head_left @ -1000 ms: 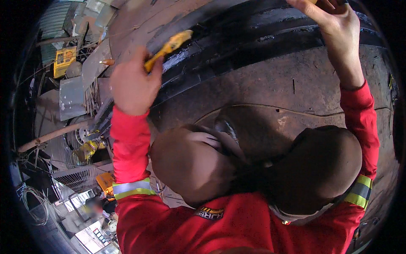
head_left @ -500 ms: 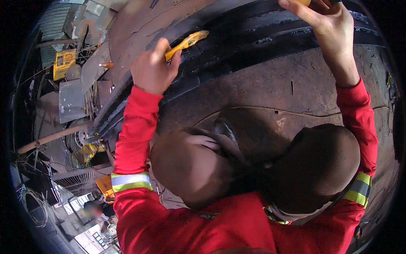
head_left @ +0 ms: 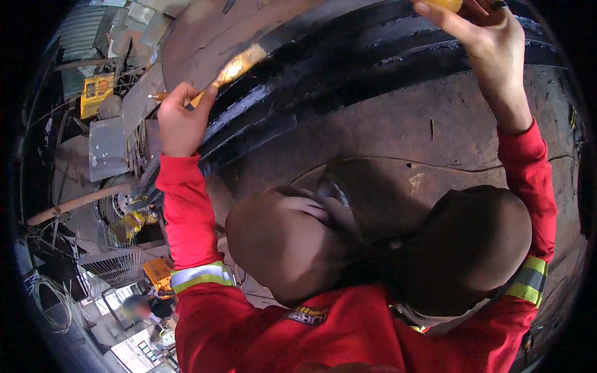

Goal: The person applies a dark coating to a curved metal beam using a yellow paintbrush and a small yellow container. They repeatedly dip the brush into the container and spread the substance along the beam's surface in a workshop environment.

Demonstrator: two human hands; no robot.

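My left hand [head_left: 185, 120] is closed round the yellow handle of a paintbrush [head_left: 233, 68]. The brush's pale bristles point up and to the right, above a long black metal beam [head_left: 348, 68]. Wet-looking bright patches shine on the beam's ridged surface. At the top right, my right hand [head_left: 488, 43] curls round a rounded yellow object [head_left: 446, 4]. The frame's upper edge cuts that object off, so its kind does not show; part of the hand lies over the beam's far side.
A thin cable [head_left: 448, 166] crosses the brown floor in front of my knees. To the left lie a yellow case [head_left: 96, 95], metal sheets [head_left: 107, 148], a rusty pipe [head_left: 81, 203] and an orange machine [head_left: 159, 274]. Another person [head_left: 140, 307] is at the lower left.
My left hand has drawn back leftward with the paintbrush, whose bristles have moved left along the beam. A bright streak now shows on the beam. My right hand has barely shifted.
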